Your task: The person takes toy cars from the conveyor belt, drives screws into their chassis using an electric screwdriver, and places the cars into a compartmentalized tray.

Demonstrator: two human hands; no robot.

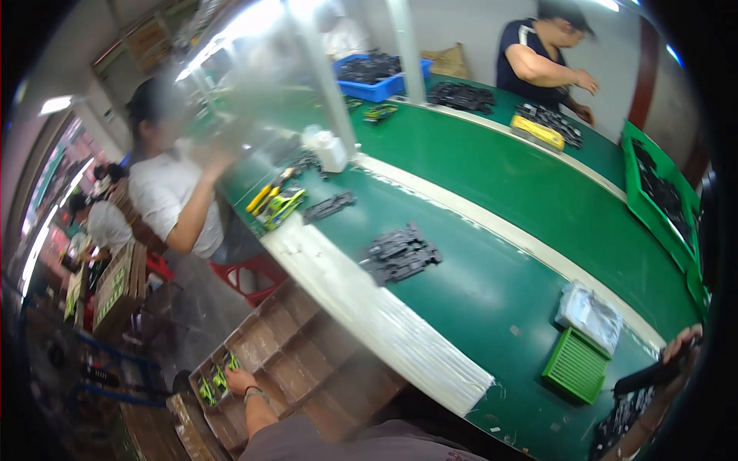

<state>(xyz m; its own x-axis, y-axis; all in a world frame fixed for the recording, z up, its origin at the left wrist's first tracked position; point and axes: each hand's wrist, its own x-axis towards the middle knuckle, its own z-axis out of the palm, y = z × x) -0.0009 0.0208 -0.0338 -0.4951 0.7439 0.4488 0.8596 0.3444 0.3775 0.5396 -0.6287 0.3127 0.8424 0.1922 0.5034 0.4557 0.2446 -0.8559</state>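
Observation:
My left hand (241, 381) reaches down into a brown divided box (288, 369) at the lower left. Its fingers are closed on a yellow-green toy car body (231, 361), partly hidden by the hand. Beside it in the same row of the box lie more yellow-green pieces (206, 390). The other compartments in sight show bare brown bottoms. My right hand is not in view. On the green table, black chassis-like plastic parts (403, 253) lie in a small pile, with a single black part (330, 206) farther left.
At the far right a co-worker's hand (680, 346) grips a black tool. Near it stand a green basket (575, 367) and a clear plastic bag (588, 316). A white-covered edge (369, 315) borders the table. Co-workers sit at left (177, 184) and across (538, 65).

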